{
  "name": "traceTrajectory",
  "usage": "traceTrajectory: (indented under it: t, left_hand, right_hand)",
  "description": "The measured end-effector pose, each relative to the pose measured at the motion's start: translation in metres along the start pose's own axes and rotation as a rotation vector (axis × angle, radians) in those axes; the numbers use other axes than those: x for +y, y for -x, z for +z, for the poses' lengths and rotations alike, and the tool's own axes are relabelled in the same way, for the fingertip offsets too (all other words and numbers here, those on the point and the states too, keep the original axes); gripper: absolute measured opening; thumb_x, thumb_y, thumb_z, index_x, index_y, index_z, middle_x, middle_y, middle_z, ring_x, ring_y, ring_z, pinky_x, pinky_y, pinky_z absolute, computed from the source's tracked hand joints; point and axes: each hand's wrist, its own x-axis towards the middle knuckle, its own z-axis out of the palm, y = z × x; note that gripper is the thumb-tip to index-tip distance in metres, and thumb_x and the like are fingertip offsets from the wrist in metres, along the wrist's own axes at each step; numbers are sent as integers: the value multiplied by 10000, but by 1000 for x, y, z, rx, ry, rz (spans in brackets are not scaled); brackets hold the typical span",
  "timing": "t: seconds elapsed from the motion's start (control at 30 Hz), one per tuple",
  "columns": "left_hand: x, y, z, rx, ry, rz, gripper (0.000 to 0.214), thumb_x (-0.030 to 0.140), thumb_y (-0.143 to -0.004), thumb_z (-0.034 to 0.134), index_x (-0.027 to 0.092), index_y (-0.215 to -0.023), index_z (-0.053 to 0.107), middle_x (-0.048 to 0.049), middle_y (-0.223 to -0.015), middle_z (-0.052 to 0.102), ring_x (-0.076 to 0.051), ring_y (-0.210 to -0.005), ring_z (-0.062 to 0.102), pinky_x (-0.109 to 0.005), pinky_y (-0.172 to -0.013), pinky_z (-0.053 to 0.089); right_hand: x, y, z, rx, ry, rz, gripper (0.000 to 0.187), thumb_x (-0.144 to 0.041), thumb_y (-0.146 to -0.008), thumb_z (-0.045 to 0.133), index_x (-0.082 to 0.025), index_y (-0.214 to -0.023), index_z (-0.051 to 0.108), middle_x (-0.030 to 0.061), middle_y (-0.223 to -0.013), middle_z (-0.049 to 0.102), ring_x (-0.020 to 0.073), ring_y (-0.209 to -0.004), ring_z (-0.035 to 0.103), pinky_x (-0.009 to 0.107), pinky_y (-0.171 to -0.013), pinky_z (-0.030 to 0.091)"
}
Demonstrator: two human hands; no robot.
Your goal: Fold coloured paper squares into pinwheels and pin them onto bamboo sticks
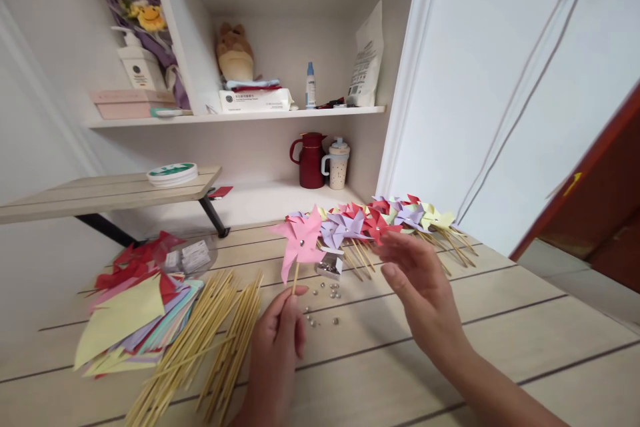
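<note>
One pinwheel (pixel 307 232) (pink) rises from left hand (pixel 277 340), right hand (pixel 425 293) apart.

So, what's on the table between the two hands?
In the head view, a scatter of small shiny gems lies on the table between the left hand and the right hand.

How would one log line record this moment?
left hand: holds pink paper pinwheel by stick; right hand: open; tabletop: loose gems, wooden sticks
</note>
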Motion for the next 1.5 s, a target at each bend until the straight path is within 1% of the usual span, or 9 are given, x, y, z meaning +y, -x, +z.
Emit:
traceTrajectory:
  t: [0.17, 0.27, 0.47, 0.6, 0.7, 0.83, 1.03, 1.17, 1.5]
  left_hand:
    - [1, -3, 0, -52, 171, -100, 452, 561, -885, 567, 147, -1023, 685, 32, -562, 525, -105, -484, 421, -218, -487, 338]
    - [0, -4, 0, -99, 224, -107, 457, 572, -872, 586, 142, -995, 683, 22, -563, 545, -108, -494, 431, -226, -503, 342]
    - [-3, -5, -1, -104, 282, -134, 418, 560, -852, 631, 156, -945, 688, 6, -588, 590, -118, -552, 493, -237, -563, 389]
    - [-10, -11, -3, -50, 407, -164, 375, 531, -808, 703, 177, -932, 716, -27, -707, 680, -151, -718, 603, -263, -730, 459]
    - [-10, -14, -4, -46, 538, -187, 320, 486, -760, 767, 180, -850, 741, -52, -860, 723, -173, -860, 632, -289, -847, 466]
    - [-3, -12, -4, -99, 605, -209, 307, 460, -736, 796, 175, -848, 772, -79, -1003, 730, -208, -993, 621, -321, -919, 467]
    - [4, 0, 5, -241, 696, -325, 333, 438, -743, 791, 164, -929, 753, -104, -1121, 696, -215, -847, 656, -298, -625, 540]
    - [4, 6, 10, -335, 697, -333, 350, 464, -729, 794, 160, -889, 729, -104, -1140, 674, -161, -642, 632, -265, -420, 481]
    - [1, -4, 0, -301, 679, -287, 281, 414, -795, 754, 160, -911, 725, -60, -916, 697, -130, -659, 590, -269, -604, 506]
  right_hand:
    - [7, 19, 15, -263, -103, 192, 213, -373, -964, 570, -231, -1118, 608, -7, -767, 624, 140, -671, 621, 275, -663, 526]
    - [6, 33, 26, -482, -100, 269, 282, -412, -987, 509, -189, -854, 617, -14, -640, 581, 118, -547, 537, 236, -540, 441]
    - [-4, 45, 37, -832, -34, 10, 446, -455, -980, 472, -195, -618, 472, -31, -567, 430, 107, -539, 421, 241, -543, 326]
    - [-4, 50, 43, -959, -71, 210, 360, -421, -949, 538, -197, -669, 507, -33, -567, 497, 101, -514, 477, 216, -519, 352]
    - [2, 55, 50, -897, -156, 453, 234, -432, -924, 576, -201, -883, 577, -40, -617, 576, 86, -427, 489, 191, -440, 365]
    - [8, 58, 55, -720, -277, 595, 265, -472, -931, 556, -218, -994, 511, -53, -670, 607, 80, -387, 513, 175, -386, 339]
    - [5, 57, 60, -647, -277, 548, 277, -451, -897, 623, -213, -1000, 528, -75, -657, 549, 75, -415, 501, 182, -406, 362]
    - [6, 61, 63, -653, -203, 509, 328, -485, -909, 594, -195, -769, 533, -57, -575, 533, 80, -418, 477, 205, -439, 359]
    - [9, 57, 61, -633, -217, 561, 413, -571, -893, 567, -187, -739, 577, -49, -524, 540, 88, -408, 463, 212, -431, 351]
